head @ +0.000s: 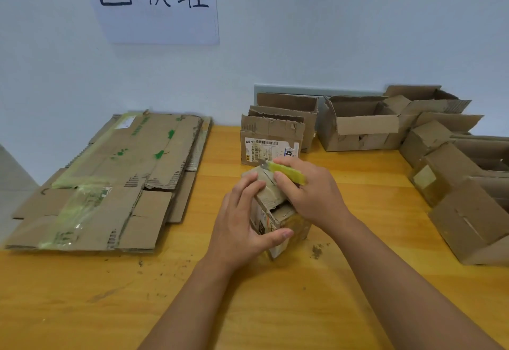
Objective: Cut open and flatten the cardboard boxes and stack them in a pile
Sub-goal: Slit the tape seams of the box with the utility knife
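Left hand (242,220) grips small box (278,217), right hand (308,192) grips yellow knife (286,171); blade slip could cut left fingers (248,184).

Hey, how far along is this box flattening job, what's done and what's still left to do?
Partly done. A pile of flattened cardboard already lies at the table's left. In hand: the left hand holds a small box while the right hand works a yellow utility knife at its top flap. Left: several open boxes along the back and right edge, still standing uncut.
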Demonstrator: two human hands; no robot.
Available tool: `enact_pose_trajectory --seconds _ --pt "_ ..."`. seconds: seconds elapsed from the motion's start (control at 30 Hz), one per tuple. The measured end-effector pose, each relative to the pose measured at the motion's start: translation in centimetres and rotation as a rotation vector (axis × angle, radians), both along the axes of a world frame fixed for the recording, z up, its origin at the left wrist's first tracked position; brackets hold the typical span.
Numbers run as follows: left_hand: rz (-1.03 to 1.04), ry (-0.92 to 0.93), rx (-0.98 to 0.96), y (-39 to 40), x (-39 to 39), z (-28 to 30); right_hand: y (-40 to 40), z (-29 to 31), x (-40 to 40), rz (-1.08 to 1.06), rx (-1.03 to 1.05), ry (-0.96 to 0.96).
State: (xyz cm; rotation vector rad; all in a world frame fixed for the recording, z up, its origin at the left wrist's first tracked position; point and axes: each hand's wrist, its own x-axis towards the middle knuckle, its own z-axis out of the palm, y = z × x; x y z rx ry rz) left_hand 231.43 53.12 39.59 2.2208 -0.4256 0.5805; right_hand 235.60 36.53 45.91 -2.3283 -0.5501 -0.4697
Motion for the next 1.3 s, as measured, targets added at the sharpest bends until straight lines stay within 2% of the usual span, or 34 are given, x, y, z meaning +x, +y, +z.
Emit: enact_pose_trajectory --seconds 0.27,0.43,0.57,1.3 --pt "0.008 0.001 -0.014 -0.2 0.2 -0.3 0.3 -0.1 0.2 -0.019 -0.042 -0.013" --pt "0.097 -0.056 0.118 -0.3 0.2 -0.4 0.4 0.0 0.2 -0.019 -0.085 -0.02" --pt "0.106 -0.068 0.149 -0.3 0.2 -0.3 0.4 0.2 0.1 -0.014 -0.102 -0.009" --pt "0.16 -0.043 0.144 -1.0 0.6 -0.8 -1.1 2.4 -2.2 0.064 -0.217 0.093"
